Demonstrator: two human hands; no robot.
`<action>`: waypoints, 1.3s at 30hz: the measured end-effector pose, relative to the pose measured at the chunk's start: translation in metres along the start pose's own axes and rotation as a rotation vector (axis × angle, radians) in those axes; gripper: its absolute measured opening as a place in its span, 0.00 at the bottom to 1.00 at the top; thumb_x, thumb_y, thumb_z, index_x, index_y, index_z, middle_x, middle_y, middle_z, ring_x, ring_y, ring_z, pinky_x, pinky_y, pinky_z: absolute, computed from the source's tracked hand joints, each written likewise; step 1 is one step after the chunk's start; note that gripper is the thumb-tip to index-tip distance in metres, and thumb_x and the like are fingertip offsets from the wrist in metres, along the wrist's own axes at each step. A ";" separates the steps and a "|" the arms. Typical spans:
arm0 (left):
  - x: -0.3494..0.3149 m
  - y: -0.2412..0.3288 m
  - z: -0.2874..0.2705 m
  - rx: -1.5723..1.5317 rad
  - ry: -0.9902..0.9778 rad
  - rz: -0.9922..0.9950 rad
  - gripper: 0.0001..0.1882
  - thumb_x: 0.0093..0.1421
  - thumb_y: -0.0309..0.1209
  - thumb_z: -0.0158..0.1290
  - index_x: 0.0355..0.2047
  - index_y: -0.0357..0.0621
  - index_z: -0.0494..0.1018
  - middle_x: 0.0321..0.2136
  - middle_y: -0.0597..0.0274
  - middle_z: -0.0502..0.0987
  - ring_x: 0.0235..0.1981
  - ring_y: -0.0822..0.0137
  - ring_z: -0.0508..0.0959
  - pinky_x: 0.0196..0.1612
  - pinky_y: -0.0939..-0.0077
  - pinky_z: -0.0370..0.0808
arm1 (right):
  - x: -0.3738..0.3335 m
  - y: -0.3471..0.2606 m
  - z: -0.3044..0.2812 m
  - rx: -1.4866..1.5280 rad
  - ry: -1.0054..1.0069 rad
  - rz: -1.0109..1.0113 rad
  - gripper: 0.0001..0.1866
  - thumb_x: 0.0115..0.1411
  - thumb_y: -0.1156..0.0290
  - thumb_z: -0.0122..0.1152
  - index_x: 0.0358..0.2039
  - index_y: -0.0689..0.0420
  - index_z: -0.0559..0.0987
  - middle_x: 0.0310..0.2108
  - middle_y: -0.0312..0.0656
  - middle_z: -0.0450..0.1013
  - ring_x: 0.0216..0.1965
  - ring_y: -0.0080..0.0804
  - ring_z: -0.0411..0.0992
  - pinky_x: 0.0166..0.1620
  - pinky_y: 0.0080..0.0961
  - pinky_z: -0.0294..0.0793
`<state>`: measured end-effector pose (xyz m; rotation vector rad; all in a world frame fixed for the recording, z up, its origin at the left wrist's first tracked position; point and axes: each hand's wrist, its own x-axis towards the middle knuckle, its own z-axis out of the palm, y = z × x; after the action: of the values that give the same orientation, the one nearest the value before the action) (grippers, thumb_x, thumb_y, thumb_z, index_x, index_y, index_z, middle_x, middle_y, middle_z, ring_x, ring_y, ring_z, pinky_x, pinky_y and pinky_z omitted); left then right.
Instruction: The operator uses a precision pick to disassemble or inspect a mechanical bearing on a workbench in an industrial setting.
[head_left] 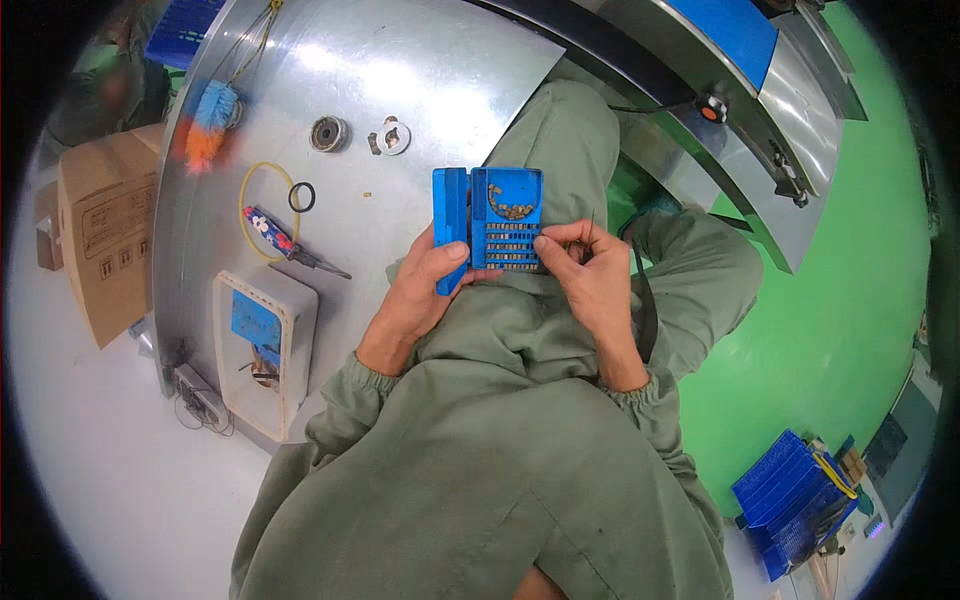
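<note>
Right in close, above the lap of olive-green trousers (570, 135) and next to the surface's right edge, the left hand (420, 290) is gripping an open blue plastic box (451, 205), its thumb pressing on the front and its fingers reaching behind. The right hand (590, 280) is curling narrow, thumb and forefinger meeting at the box's lower right side, while a slim dark pointed tool (592, 222) is sticking up between its fingers; whether those fingertips are also pinching something tiny, I cannot tell. Tiny brass-coloured pieces (512, 211) are lying loose in the box's curved upper compartment, and more are sitting in rows below.

Over to the brushed-metal surface (400, 80): at its near left corner a white plastic tub (307, 330) is standing with a flat blue piece (256, 320) inside. Farther along, a tool with a floral-patterned handle (268, 232) is lying across a thin yellow loop (242, 205), and a small black ring (290, 197) is overlapping that loop's right side. One stray brass-coloured bit (367, 195) is resting mid-surface. Towards the far edge, a round grey metal part (328, 133) is sitting left of a pale metal ring (405, 138). By the left edge, a fluffy blue-and-orange duster (208, 125) is hanging from a cord, and beyond that edge a brown cardboard box (110, 230) is standing.
</note>
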<state>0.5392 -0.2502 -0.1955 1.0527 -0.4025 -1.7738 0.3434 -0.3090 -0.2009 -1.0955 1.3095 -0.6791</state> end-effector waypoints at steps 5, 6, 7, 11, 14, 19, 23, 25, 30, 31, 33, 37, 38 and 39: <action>-0.001 0.001 0.005 -0.049 0.015 0.020 0.37 0.59 0.43 0.54 0.61 0.32 0.55 0.53 0.48 0.70 0.53 0.58 0.74 0.54 0.62 0.73 | 0.000 -0.015 0.002 -0.354 0.048 -0.111 0.10 0.48 0.70 0.67 0.27 0.65 0.80 0.19 0.40 0.76 0.16 0.21 0.66 0.23 0.22 0.65; -0.001 0.001 0.004 -0.051 0.007 0.023 0.38 0.59 0.44 0.54 0.61 0.32 0.55 0.53 0.48 0.70 0.53 0.58 0.74 0.54 0.62 0.72 | 0.001 -0.021 0.003 -0.353 0.048 -0.110 0.10 0.48 0.70 0.67 0.27 0.65 0.80 0.19 0.40 0.76 0.16 0.21 0.66 0.23 0.22 0.65; -0.001 0.001 0.005 -0.051 0.006 0.022 0.38 0.59 0.44 0.54 0.61 0.32 0.55 0.53 0.48 0.70 0.53 0.58 0.74 0.54 0.62 0.72 | 0.002 -0.027 0.004 -0.411 0.044 -0.125 0.10 0.48 0.70 0.67 0.26 0.65 0.80 0.21 0.44 0.77 0.18 0.28 0.70 0.25 0.26 0.69; -0.001 0.000 0.004 -0.044 0.007 0.029 0.38 0.58 0.44 0.54 0.61 0.32 0.55 0.53 0.47 0.70 0.53 0.58 0.74 0.54 0.62 0.72 | 0.003 -0.041 0.007 -0.549 0.006 -0.132 0.09 0.48 0.72 0.66 0.25 0.66 0.78 0.23 0.50 0.77 0.26 0.44 0.78 0.31 0.34 0.75; -0.001 0.000 0.002 -0.047 -0.003 0.027 0.39 0.58 0.44 0.54 0.61 0.32 0.55 0.53 0.47 0.70 0.53 0.58 0.74 0.54 0.62 0.72 | 0.003 -0.043 0.007 -0.572 -0.031 -0.182 0.08 0.48 0.75 0.65 0.25 0.66 0.78 0.25 0.51 0.78 0.27 0.47 0.77 0.32 0.36 0.75; -0.001 0.002 0.006 -0.044 0.008 0.023 0.39 0.58 0.45 0.55 0.61 0.32 0.55 0.54 0.47 0.70 0.53 0.58 0.74 0.54 0.62 0.72 | 0.000 -0.036 0.005 -0.625 0.006 -0.276 0.06 0.49 0.76 0.65 0.26 0.64 0.77 0.27 0.51 0.77 0.29 0.48 0.77 0.33 0.37 0.74; -0.001 0.001 0.004 -0.041 0.014 0.027 0.39 0.58 0.45 0.55 0.61 0.32 0.54 0.54 0.47 0.69 0.53 0.58 0.74 0.54 0.61 0.73 | -0.001 -0.037 0.004 -0.642 0.011 -0.258 0.06 0.50 0.76 0.65 0.26 0.64 0.77 0.27 0.51 0.77 0.29 0.49 0.76 0.33 0.39 0.74; -0.001 0.000 0.004 -0.042 0.008 0.022 0.39 0.58 0.45 0.54 0.62 0.32 0.54 0.54 0.47 0.69 0.53 0.58 0.74 0.54 0.61 0.73 | 0.000 -0.035 0.003 -0.682 0.011 -0.317 0.06 0.50 0.76 0.65 0.26 0.64 0.77 0.28 0.51 0.76 0.29 0.51 0.76 0.33 0.40 0.73; -0.002 0.001 0.004 -0.042 0.016 0.030 0.39 0.58 0.45 0.54 0.62 0.32 0.54 0.54 0.48 0.69 0.53 0.58 0.73 0.55 0.61 0.72 | 0.003 -0.041 0.002 -0.790 -0.051 -0.408 0.06 0.51 0.76 0.64 0.27 0.63 0.75 0.28 0.51 0.75 0.30 0.54 0.74 0.33 0.44 0.72; -0.002 0.001 0.004 -0.043 0.017 0.032 0.39 0.58 0.45 0.54 0.62 0.32 0.54 0.54 0.48 0.69 0.53 0.58 0.73 0.55 0.61 0.72 | 0.004 -0.044 0.000 -0.806 -0.087 -0.423 0.06 0.52 0.76 0.63 0.27 0.63 0.75 0.28 0.52 0.74 0.30 0.54 0.74 0.33 0.44 0.72; -0.002 0.001 0.004 -0.046 0.005 0.025 0.39 0.58 0.45 0.54 0.62 0.32 0.55 0.54 0.48 0.69 0.53 0.58 0.73 0.55 0.61 0.72 | 0.005 -0.048 -0.003 -0.822 -0.127 -0.439 0.06 0.52 0.76 0.63 0.27 0.63 0.75 0.28 0.52 0.74 0.30 0.55 0.74 0.33 0.45 0.72; -0.001 0.001 0.002 0.007 0.006 0.006 0.43 0.57 0.48 0.54 0.65 0.37 0.51 0.57 0.48 0.66 0.55 0.54 0.72 0.56 0.53 0.71 | 0.006 -0.048 -0.009 -0.848 -0.178 -0.448 0.06 0.53 0.75 0.62 0.27 0.63 0.75 0.28 0.52 0.73 0.30 0.55 0.73 0.33 0.45 0.72; -0.001 0.000 0.002 0.011 0.007 0.008 0.43 0.57 0.48 0.54 0.65 0.37 0.52 0.57 0.48 0.66 0.55 0.54 0.72 0.56 0.53 0.71 | 0.006 -0.048 -0.009 -0.845 -0.185 -0.452 0.06 0.54 0.74 0.62 0.27 0.63 0.74 0.28 0.52 0.73 0.30 0.55 0.73 0.33 0.46 0.72; -0.001 0.000 0.002 0.016 0.007 0.010 0.43 0.57 0.48 0.54 0.65 0.37 0.52 0.57 0.48 0.66 0.55 0.54 0.72 0.56 0.53 0.71 | 0.006 -0.048 -0.009 -0.845 -0.186 -0.452 0.06 0.54 0.74 0.62 0.27 0.63 0.74 0.28 0.52 0.73 0.30 0.55 0.73 0.33 0.46 0.72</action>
<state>0.5379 -0.2491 -0.1942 1.0659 -0.4171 -1.7604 0.3446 -0.3343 -0.1589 -2.1288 1.2089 -0.3107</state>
